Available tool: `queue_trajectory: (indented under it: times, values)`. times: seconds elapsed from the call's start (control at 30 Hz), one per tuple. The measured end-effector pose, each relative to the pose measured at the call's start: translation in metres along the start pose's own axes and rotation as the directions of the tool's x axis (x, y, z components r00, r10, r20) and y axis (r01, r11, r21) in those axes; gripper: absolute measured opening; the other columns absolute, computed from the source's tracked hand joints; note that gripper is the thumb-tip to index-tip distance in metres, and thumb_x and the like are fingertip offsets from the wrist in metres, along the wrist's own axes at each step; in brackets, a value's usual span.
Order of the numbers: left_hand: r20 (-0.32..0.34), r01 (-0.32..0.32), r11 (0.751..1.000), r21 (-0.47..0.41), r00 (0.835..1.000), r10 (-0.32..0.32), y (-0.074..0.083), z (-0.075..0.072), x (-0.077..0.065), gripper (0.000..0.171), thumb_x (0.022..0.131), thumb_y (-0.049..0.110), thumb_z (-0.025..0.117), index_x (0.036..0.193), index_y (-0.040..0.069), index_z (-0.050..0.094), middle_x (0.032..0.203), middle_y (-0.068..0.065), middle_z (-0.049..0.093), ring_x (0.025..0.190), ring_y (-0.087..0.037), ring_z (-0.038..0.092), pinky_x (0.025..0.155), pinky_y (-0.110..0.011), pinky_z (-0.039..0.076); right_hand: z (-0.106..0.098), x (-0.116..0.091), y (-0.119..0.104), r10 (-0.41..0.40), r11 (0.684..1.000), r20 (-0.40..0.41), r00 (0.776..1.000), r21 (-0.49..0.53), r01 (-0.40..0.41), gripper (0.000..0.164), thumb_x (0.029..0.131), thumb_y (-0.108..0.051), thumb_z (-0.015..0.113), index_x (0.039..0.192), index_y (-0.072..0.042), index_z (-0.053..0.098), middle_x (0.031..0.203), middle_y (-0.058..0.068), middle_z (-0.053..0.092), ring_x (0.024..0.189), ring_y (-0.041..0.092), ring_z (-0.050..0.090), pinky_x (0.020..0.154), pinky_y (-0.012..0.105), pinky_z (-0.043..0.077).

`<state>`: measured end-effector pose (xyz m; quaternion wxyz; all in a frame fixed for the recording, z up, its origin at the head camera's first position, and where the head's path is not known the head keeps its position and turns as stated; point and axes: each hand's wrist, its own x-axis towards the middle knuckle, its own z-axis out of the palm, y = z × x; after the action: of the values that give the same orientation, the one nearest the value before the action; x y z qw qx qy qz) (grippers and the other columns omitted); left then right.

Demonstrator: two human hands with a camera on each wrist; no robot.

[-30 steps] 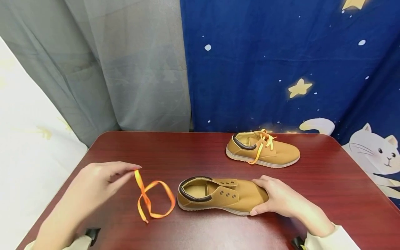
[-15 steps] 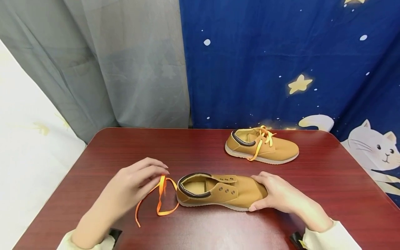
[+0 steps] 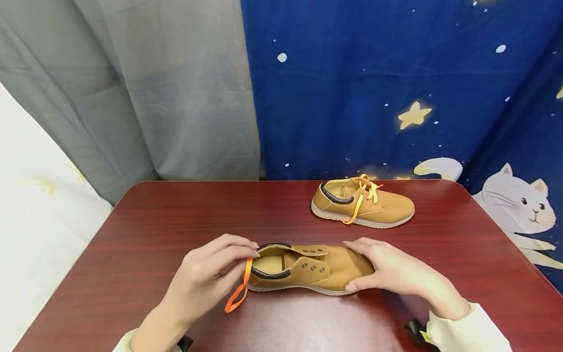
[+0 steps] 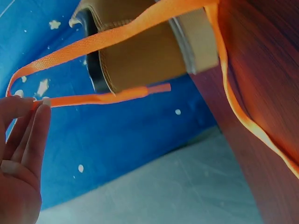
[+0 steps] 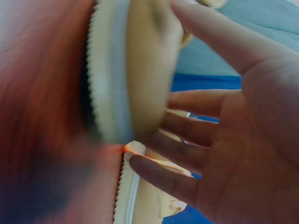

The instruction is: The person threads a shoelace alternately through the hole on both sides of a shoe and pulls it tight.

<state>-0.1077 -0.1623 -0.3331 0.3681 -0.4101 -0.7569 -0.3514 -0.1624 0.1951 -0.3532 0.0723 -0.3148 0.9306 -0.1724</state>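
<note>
A tan shoe [image 3: 340, 269] with no lace in its eyelets lies on the table, toe to the right. At its heel my left hand [image 3: 204, 276] pinches an orange shoelace [image 4: 112, 36] between thumb and fingertips. In the left wrist view a short end of the lace sticks out past the fingertips, and the rest loops across in front of the shoe's heel. My right hand [image 3: 391, 269] grips the shoe's toe, thumb on the near side and fingers over the far side. The fingers [image 5: 201, 102] look spread along the toe in the right wrist view.
Behind, near the table's back edge, stands a matching tan shoe [image 3: 391, 208] laced with a yellow-orange lace. The dark red table [image 3: 184, 205] ends at a grey curtain [image 3: 193, 98] and a blue starry curtain [image 3: 334, 98].
My left hand has moved right with the lace, from left of the shoe up to its heel. The right hand stays on the toe. The view has shifted slightly.
</note>
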Motion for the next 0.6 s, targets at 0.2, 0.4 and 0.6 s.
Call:
queue_trajectory:
  times: [0.2, 0.4, 0.6]
  values:
    - [0.05, 0.064, 0.997, -0.052, 0.997, -0.061, 0.007, 0.019, 0.011, 0.016, 0.092, 0.0, 0.066, 0.096, 0.013, 0.074, 0.098, 0.0, 0.072, 0.088, -0.009, 0.07, 0.071, -0.01, 0.049, -0.004, 0.001, -0.009, -0.103, 0.988, -0.13, 0.986, 0.098, 0.116, 0.05, 0.091, -0.054, 0.069, 0.128, -0.02, 0.067, 0.119, -0.014, 0.069, 0.111, 0.005, 0.064, 0.096, 0.034, 0.053]
    - [0.069, 0.04, 0.999, -0.036, 0.997, -0.037, 0.017, 0.044, 0.02, 0.028, 0.078, -0.011, 0.07, 0.093, 0.012, 0.074, 0.097, 0.001, 0.072, 0.088, -0.009, 0.07, 0.079, -0.015, 0.054, 0.01, 0.014, -0.017, -0.06, 0.957, -0.194, 0.979, 0.268, 0.112, 0.017, 0.099, -0.036, 0.064, 0.105, -0.023, 0.075, 0.092, -0.014, 0.072, 0.083, -0.001, 0.064, 0.075, 0.024, 0.054]
    - [0.149, -0.047, 0.999, 0.014, 0.988, 0.044, 0.033, 0.068, 0.02, 0.024, 0.078, -0.006, 0.071, 0.092, 0.013, 0.073, 0.098, 0.006, 0.071, 0.089, -0.004, 0.068, 0.082, -0.014, 0.053, 0.023, 0.026, -0.023, 0.077, 0.845, -0.119, 0.99, 0.534, -0.002, 0.04, 0.108, -0.033, 0.047, 0.086, -0.015, 0.075, 0.074, -0.004, 0.07, 0.066, 0.005, 0.06, 0.063, 0.023, 0.051]
